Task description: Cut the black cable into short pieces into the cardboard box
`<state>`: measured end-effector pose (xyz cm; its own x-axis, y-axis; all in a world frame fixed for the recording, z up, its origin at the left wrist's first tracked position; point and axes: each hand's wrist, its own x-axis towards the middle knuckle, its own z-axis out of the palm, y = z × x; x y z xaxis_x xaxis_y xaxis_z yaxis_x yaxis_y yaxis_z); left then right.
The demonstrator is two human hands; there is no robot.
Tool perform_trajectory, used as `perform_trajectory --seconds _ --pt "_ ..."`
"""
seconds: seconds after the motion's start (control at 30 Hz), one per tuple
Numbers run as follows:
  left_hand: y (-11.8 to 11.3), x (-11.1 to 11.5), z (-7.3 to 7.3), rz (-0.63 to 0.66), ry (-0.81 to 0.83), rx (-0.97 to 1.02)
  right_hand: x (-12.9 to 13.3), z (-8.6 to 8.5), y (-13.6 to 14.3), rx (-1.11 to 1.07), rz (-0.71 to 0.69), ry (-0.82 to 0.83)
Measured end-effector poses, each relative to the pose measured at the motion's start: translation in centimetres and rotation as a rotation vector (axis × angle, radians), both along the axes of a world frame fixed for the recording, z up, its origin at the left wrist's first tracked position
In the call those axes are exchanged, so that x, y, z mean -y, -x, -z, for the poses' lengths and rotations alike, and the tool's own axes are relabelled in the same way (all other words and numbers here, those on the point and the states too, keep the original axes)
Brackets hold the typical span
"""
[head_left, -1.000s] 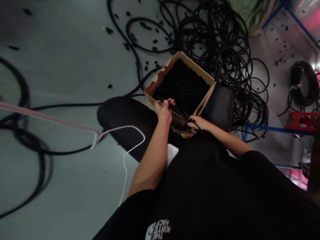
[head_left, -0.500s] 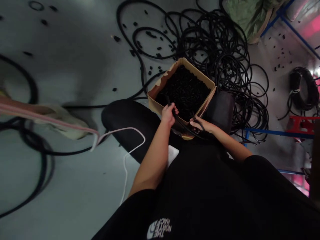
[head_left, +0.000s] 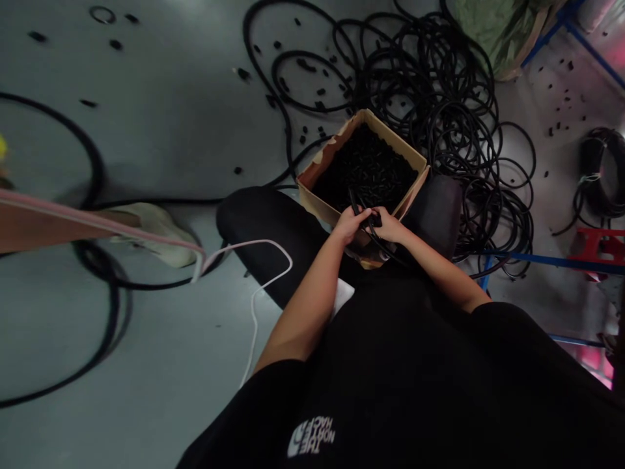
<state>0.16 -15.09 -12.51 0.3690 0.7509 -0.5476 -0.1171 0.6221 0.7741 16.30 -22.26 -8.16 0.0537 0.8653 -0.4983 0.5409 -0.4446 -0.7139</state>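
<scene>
My left hand [head_left: 347, 225] is closed around a black hose [head_left: 375, 233] at the near edge of an open cardboard box [head_left: 312, 195]. The hose runs down toward my lap, and its upper end sticks up over the box. My right hand [head_left: 389, 227] is curled close beside the left, its fingertips almost touching it. A small dark thing shows at the right fingers, too dim to name. Inside the box lie many short black pieces [head_left: 375, 166]. The box stands between my knees.
Tangled black hose [head_left: 439, 98] covers the floor beyond the box. Loose black bits [head_left: 237, 170] are scattered about. At left are another person's shoe [head_left: 161, 234] and a white cable [head_left: 254, 306]. Right lie a tied coil [head_left: 603, 172], a red stool-like object [head_left: 598, 247] and blue bars [head_left: 547, 259].
My hands have come together over the box's near edge; the right moved up and left to the left hand. The whole view shifted slightly, and the other person's foot moved right.
</scene>
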Motion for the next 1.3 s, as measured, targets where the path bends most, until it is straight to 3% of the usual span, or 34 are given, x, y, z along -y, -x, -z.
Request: perform_trajectory --seconds 0.1,0.2,0.33,0.43,0.53,0.6,0.77,0.97,1.13,1.3 --pt "0.0 -0.2 0.2 -0.059 -0.018 -0.038 0.3 -1.0 0.2 -0.037 0.114 0.054" --pt "0.1 -0.4 -0.1 -0.097 -0.019 -0.015 0.8 -3.1 -1.0 -0.129 0.25 0.032" --pt "0.0 -0.5 -0.6 -0.115 -0.006 -0.02 2.0 -8.3 -3.5 -0.522 0.404 -0.029" --pt "-0.2 -0.4 -0.9 -0.101 -0.02 -0.024 3.1 -12.4 -4.2 -0.707 0.418 -0.045" --pt "-0.4 -0.3 -1.3 -0.089 -0.041 -0.028 3.7 -14.0 -3.9 -0.736 0.409 -0.07" --pt "-0.5 -0.3 -1.6 -0.08 -0.039 -0.022 3.8 -13.3 -3.5 -0.751 0.405 -0.101" --pt "-0.6 -0.3 -2.5 -0.091 0.022 -0.023 3.0 -9.1 -3.1 -0.741 0.391 -0.121" --pt "-0.6 -0.4 -2.1 -0.106 0.029 -0.052 1.3 -5.0 -2.8 -0.384 0.465 0.005" --pt "-0.2 -0.5 -0.7 -0.082 -0.033 -0.022 1.1 -2.4 -1.2 -0.252 0.273 0.175" --pt "-0.2 -0.1 -0.6 -0.033 -0.06 -0.005 1.1 -0.9 0.1 -0.215 0.133 0.151"
